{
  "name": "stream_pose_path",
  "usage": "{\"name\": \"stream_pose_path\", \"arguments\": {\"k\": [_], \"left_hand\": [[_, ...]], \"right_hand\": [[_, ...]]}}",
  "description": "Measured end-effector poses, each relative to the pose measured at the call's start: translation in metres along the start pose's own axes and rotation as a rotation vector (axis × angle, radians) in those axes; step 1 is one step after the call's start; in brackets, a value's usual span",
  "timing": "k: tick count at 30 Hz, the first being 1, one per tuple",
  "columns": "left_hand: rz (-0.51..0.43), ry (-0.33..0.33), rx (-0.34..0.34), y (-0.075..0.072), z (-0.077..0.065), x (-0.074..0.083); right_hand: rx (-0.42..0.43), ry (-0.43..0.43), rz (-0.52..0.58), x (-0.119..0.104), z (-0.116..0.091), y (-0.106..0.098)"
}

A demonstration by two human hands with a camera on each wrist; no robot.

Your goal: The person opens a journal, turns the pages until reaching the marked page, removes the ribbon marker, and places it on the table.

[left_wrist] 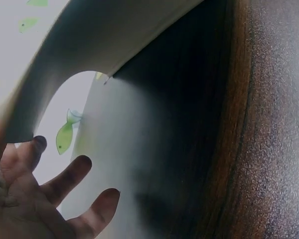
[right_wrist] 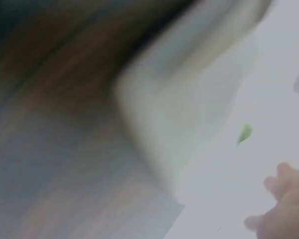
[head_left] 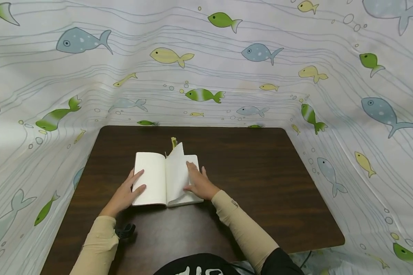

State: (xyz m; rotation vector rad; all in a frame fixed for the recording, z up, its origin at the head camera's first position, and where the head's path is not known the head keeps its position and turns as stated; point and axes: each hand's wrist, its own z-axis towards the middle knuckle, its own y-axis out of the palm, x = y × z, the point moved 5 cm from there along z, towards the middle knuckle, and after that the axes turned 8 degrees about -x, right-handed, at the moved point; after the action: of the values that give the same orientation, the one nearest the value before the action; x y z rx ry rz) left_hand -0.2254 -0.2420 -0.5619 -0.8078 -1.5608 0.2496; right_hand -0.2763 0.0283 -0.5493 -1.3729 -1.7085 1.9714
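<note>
An open notebook [head_left: 149, 179] with blank white pages lies on the brown table, and one page [head_left: 177, 172] stands partly raised near its middle. My left hand [head_left: 125, 194] holds the left edge, thumb and a finger over the page while other fingers go behind the edge. In the left wrist view the fingers of that hand [left_wrist: 35, 199] spread out beneath the lifted cover [left_wrist: 89, 45]. My right hand [head_left: 201, 183] rests over the right side, fingers extended beside the raised page. The right wrist view is blurred; the hand [right_wrist: 289, 204] shows at its lower right.
A yellow-green strip [head_left: 173, 142] sticks out past the notebook's top edge. A black band-like object [head_left: 125, 231] is by the left wrist. Around the table [head_left: 254, 183] hangs a white curtain [head_left: 206, 72] printed with fish.
</note>
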Motion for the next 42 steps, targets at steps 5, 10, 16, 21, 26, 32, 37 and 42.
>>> {"name": "stream_pose_path", "arguments": {"k": [5, 10, 16, 21, 26, 32, 37, 42], "left_hand": [[-0.077, -0.005, 0.012, -0.003, 0.000, 0.004], [-0.174, -0.024, 0.013, -0.003, -0.001, 0.009], [-0.187, -0.008, 0.029, -0.002, 0.002, 0.009], [-0.091, -0.070, 0.039, 0.000, 0.000, 0.001], [-0.072, -0.099, 0.048, -0.002, -0.002, -0.004], [-0.024, -0.103, 0.021, -0.002, -0.001, -0.006], [-0.003, -0.087, 0.022, -0.002, -0.003, -0.006], [0.003, -0.079, 0.020, -0.001, -0.003, -0.005]], "right_hand": [[-0.119, -0.182, 0.367, -0.037, 0.006, 0.001], [-0.228, -0.236, 0.285, -0.060, 0.016, 0.021], [-0.273, -0.281, 0.078, -0.065, 0.025, 0.043], [-0.248, -0.261, -0.055, -0.052, 0.024, 0.046], [-0.250, -0.148, -0.248, -0.023, 0.018, 0.047], [-0.275, -0.005, -0.336, 0.014, 0.001, 0.036], [-0.275, 0.106, -0.295, 0.036, -0.012, 0.025], [-0.255, 0.098, -0.269, 0.040, -0.018, 0.022]]}}
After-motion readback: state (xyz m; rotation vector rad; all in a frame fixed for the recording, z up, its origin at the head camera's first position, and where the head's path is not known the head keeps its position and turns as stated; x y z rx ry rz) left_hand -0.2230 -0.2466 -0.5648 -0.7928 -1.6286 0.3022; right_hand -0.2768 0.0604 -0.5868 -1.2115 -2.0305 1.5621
